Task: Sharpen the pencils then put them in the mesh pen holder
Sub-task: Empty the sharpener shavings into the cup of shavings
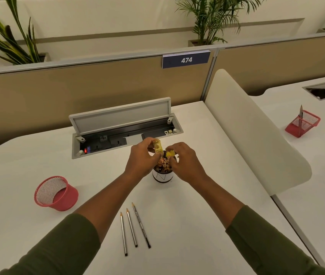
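Note:
Three sharpened pencils (132, 227) lie side by side on the white desk (177, 225), tips pointing away from me. The red mesh pen holder (55, 193) stands at the left, tilted toward me, with nothing visible inside. My left hand (140, 158) grips a clear yellow sharpener casing (157, 146) above a small cup (162, 176) full of pencil shavings. My right hand (184, 161) pinches the yellow sharpener body (170, 153) just beside that casing, over the same cup.
An open cable box (125, 133) with its lid raised is sunk into the desk behind the cup. A white divider (256, 135) bounds the desk on the right. A second red mesh holder (302, 125) with a pencil stands on the neighbouring desk.

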`<act>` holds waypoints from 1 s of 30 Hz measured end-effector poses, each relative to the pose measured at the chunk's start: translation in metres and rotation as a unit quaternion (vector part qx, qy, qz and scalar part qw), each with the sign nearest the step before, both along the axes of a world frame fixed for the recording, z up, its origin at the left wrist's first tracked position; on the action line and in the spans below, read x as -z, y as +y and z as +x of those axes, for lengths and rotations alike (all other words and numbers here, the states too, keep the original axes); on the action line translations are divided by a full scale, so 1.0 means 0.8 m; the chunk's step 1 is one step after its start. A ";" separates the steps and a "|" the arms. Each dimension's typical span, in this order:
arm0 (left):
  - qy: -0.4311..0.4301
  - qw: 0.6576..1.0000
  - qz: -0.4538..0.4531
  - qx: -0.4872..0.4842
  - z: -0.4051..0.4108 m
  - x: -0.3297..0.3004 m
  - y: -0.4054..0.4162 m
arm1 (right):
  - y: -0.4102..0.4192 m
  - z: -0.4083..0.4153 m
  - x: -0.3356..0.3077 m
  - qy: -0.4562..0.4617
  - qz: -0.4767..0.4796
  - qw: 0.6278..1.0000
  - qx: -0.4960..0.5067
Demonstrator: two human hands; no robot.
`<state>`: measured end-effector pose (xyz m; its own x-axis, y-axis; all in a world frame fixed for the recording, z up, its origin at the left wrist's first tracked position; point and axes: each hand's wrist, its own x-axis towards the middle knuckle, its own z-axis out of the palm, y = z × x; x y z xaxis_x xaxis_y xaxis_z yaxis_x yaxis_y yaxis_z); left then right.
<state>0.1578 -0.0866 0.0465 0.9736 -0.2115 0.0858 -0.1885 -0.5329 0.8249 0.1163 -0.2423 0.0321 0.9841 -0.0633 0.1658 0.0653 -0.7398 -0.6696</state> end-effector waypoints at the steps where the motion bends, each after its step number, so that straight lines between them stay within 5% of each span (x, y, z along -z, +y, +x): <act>1: 0.004 1.000 -0.003 -0.004 0.000 0.000 0.000 | -0.001 -0.001 0.001 0.007 0.000 1.000 0.000; 10: 0.103 0.985 -0.122 -0.062 -0.003 0.007 0.010 | -0.001 -0.008 0.001 0.047 0.092 0.993 0.049; 17: 0.235 0.929 -0.271 -0.089 -0.030 0.008 0.029 | 0.012 -0.030 -0.010 0.061 0.227 0.971 0.046; 30: 0.310 0.871 -0.378 -0.054 -0.113 -0.011 0.098 | 0.068 -0.092 -0.033 0.047 0.200 0.977 -0.056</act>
<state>0.0676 -0.0085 0.0553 0.8927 -0.2281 -0.3886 0.4360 0.2194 0.8728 0.0423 -0.1878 0.0585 0.9983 0.0036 0.0588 0.0551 -0.4099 -0.9104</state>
